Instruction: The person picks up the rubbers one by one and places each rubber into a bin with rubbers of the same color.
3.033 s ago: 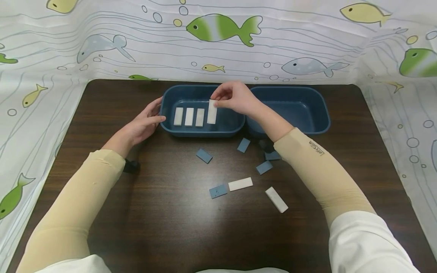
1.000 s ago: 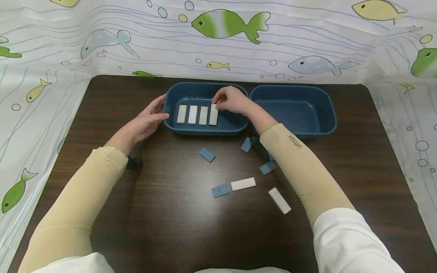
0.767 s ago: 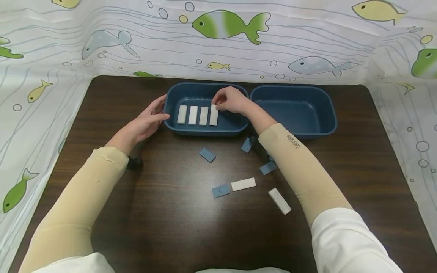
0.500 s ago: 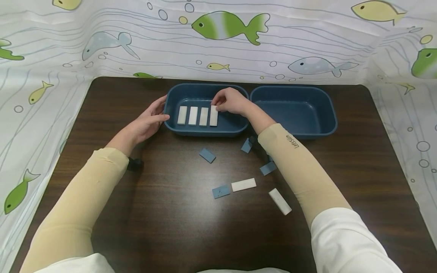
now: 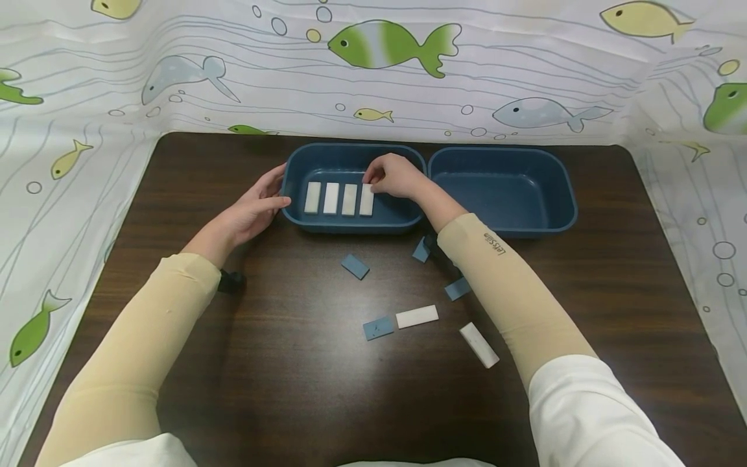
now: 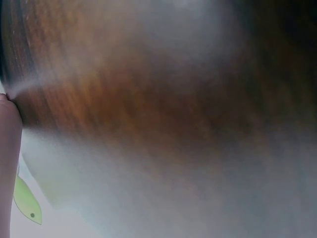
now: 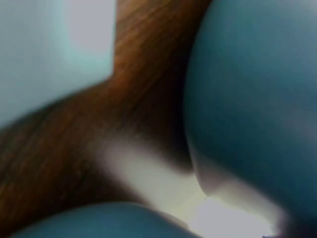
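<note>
My left hand [image 5: 253, 206] holds the left end of a dark blue plastic bin [image 5: 350, 227], thumb at the rim and fingers along the outer wall. Inside, three white rectangular blocks [image 5: 331, 198] lie side by side. To the right of them, my right hand [image 5: 397, 176] reaches in and pinches the far end of another white block [image 5: 366, 200], close over the bin's floor and roughly in line with the row. In the left wrist view, part of the hand [image 6: 9, 163] shows at the left edge. The right wrist view is blurred, with a blue wall [image 7: 252, 99] filling its right side.
A second dark blue bin [image 5: 502, 228] stands against the right end of the first. In front lie two white blocks [image 5: 417, 316] and several blue tiles [image 5: 355, 266], some partly hidden by the right forearm. A fish-print curtain [image 5: 373, 97] surrounds the dark wooden table [image 5: 280, 363].
My right hand has lowered the pinched white block deeper into the bin and slightly toward me, beside the other three. The left hand stays at the bin's left end.
</note>
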The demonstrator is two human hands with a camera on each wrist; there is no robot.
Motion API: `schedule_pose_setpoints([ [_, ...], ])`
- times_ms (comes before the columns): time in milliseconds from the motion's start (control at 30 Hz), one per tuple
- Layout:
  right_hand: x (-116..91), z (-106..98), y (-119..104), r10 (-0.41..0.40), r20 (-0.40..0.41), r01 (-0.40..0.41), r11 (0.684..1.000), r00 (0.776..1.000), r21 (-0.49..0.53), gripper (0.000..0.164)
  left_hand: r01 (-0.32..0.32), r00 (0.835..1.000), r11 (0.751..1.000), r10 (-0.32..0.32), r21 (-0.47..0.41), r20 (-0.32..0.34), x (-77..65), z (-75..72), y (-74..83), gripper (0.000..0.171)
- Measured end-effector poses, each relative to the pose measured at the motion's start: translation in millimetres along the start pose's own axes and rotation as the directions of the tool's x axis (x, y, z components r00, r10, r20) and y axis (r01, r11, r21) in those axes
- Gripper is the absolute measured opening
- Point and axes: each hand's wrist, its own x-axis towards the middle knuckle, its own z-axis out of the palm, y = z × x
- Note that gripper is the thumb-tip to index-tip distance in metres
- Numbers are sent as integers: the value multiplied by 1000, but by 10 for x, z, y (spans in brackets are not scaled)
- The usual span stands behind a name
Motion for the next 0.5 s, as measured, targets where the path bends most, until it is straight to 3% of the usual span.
schedule_pose_setpoints([
  [500,2,16,-1,-7,0,7,1000,1000,-2,23,-3,1000,1000,3,-2,7,-1,6,-11,79],
])
